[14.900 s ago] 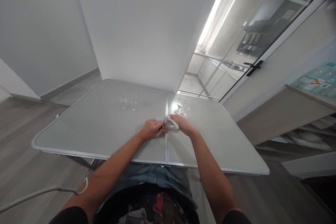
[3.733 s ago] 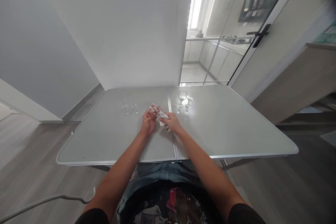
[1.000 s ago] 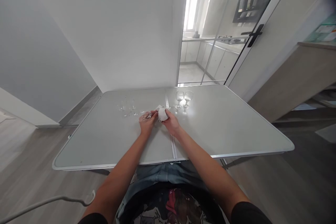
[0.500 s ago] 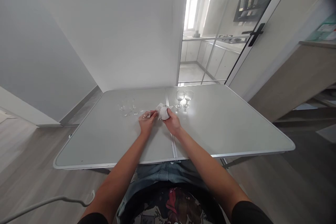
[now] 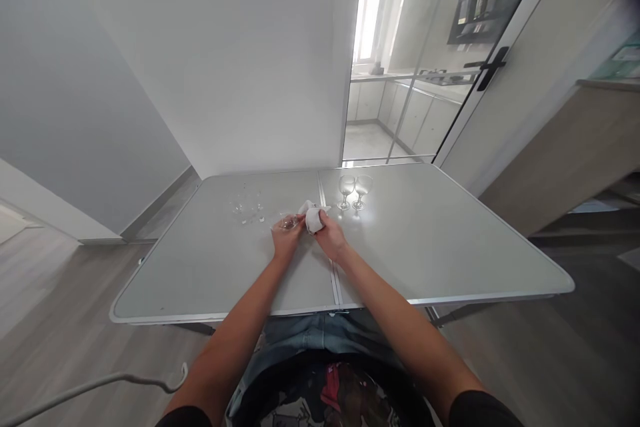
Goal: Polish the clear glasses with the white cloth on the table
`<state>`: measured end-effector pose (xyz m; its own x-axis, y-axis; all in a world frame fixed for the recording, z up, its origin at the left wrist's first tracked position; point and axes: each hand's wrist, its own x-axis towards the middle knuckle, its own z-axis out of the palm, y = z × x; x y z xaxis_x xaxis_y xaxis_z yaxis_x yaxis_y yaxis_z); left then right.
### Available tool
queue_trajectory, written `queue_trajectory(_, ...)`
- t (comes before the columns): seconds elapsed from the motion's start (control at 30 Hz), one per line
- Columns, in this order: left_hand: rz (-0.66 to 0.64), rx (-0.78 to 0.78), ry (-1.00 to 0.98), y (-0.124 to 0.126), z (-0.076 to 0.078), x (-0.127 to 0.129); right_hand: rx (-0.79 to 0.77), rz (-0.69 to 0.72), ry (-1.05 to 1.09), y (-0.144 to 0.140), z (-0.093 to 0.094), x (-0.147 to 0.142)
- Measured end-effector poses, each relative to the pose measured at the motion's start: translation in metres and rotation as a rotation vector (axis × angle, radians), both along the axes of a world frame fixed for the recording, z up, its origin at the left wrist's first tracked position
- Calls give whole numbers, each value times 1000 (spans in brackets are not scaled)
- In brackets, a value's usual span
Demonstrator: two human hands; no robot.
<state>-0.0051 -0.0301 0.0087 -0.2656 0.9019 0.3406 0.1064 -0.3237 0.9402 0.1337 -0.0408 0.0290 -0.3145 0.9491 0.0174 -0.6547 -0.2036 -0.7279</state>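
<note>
No legible text — anywhere.

Home interior: a folding table is set on wood-look flooring; a kitchen with cabinets is seen through a glass sliding door.

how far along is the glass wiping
Two clear stemmed wine glasses stand upright right of the table seam, seemingly done. The left hand holds a clear glass by its base while the right hand wraps a white cloth round it. Small clear glasses wait on the left.
</note>
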Motion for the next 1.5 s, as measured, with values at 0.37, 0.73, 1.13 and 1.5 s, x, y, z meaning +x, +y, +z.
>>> queue_trajectory(0.37, 27, 7, -23, 4, -1, -1, -82, -43, -13, 2, -4, 2)
queue_trajectory(0.73, -36, 23, -132, 0, 1, 2, -42, -483, -267, 9, -14, 11)
queue_trajectory(1.13, -75, 15, -282, -6, 9, 4, 38, -480, -234, 13, -6, 17)
queue_trajectory(1.5, 15, 43, -117, -5, 7, 6, 97, -123, -126, -2, 3, 6)
